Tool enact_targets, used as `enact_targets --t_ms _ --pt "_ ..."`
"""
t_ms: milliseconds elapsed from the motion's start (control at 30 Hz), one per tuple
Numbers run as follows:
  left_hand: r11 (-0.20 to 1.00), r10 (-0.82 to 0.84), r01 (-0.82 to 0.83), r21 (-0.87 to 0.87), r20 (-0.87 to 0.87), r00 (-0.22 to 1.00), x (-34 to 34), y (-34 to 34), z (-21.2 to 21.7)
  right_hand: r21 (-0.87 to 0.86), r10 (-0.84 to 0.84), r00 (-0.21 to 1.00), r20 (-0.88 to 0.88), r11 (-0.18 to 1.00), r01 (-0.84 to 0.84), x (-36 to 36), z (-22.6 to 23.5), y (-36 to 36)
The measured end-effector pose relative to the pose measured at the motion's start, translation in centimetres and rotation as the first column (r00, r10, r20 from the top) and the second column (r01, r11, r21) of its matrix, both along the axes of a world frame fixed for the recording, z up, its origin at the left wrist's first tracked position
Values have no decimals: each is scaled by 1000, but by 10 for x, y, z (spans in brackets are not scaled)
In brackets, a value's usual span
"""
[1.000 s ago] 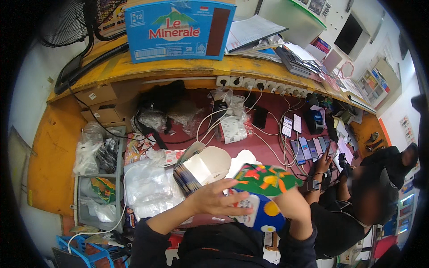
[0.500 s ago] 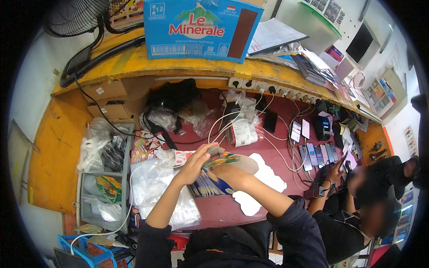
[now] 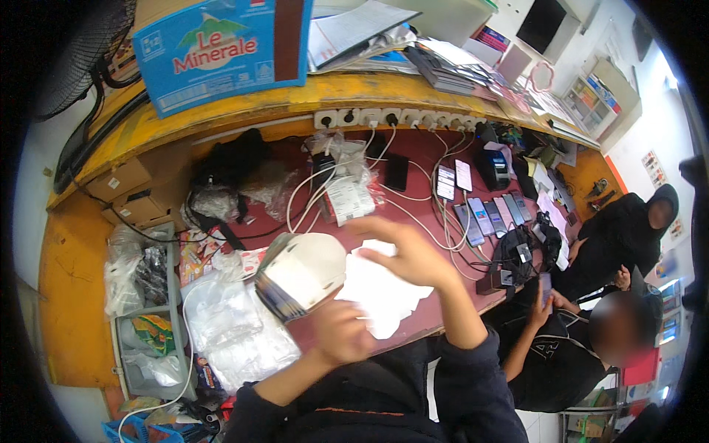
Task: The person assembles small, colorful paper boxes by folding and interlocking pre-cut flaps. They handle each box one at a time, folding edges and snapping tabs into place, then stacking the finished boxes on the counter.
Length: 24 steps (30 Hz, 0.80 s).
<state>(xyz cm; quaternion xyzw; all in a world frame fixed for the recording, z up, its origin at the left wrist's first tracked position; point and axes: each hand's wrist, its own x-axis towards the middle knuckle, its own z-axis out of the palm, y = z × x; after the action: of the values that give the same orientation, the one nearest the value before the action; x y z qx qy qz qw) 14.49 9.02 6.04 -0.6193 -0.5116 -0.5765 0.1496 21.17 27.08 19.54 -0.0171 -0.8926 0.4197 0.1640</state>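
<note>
A thick stack of flat cards or packets (image 3: 299,277) is gripped in the left hand (image 3: 341,332), the fingers closed around its lower near end, so that the stack rises up and away from the palm, tilted toward the person's left. A plain cream face is turned upward; the many thin dark edges are fanned along the side nearest the wrist. The right hand (image 3: 405,255) is held just beyond and to the right of the stack, fingers loosely spread and curled, nothing seen in its grasp; whether a fingertip touches the stack's far edge cannot be told.

The stack is judged light but loose: thin, smooth leaves that could slip past one another and spill if pinched at one corner only. A hold across both broad faces, near the middle of the long edges, would probably keep them squared; bending looks likely if squeezed hard.

Directly under the right hand, white paper sheets (image 3: 384,292) are lying on the dark red desk (image 3: 413,221). Left of the left hand, clear plastic bags (image 3: 233,328) are heaped, and beyond them a grey tray (image 3: 140,373) is standing. Farther out from the right hand, a row of phones (image 3: 480,214) is laid out on white cables, below a power strip (image 3: 369,118). Above it all, a blue carton (image 3: 221,48) is resting on the yellow counter (image 3: 347,92). At far right another person's hand (image 3: 548,299) is holding a phone.
</note>
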Motion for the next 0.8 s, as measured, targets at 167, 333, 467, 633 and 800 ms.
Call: enact_targets --t_ms 167,333,467,633,800 --pt "546 -74 -83 -834 -146 986 87 95 -102 -167 -432 856 283 857 488 101 -52 26" --pt "240 -152 -145 -960 -185 971 93 112 -154 -374 -481 776 409 687 623 196 -135 -2" --pt "294 -185 64 -954 9 983 73 100 -131 -428 -570 680 461 528 733 219 -161 -18" --pt "509 -170 303 -806 251 953 35 90 -39 -53 -799 600 23 599 799 173 -142 -29" --pt "460 -439 460 -760 255 861 9 68 52 94 -600 745 -291 757 647 134 -122 -37"
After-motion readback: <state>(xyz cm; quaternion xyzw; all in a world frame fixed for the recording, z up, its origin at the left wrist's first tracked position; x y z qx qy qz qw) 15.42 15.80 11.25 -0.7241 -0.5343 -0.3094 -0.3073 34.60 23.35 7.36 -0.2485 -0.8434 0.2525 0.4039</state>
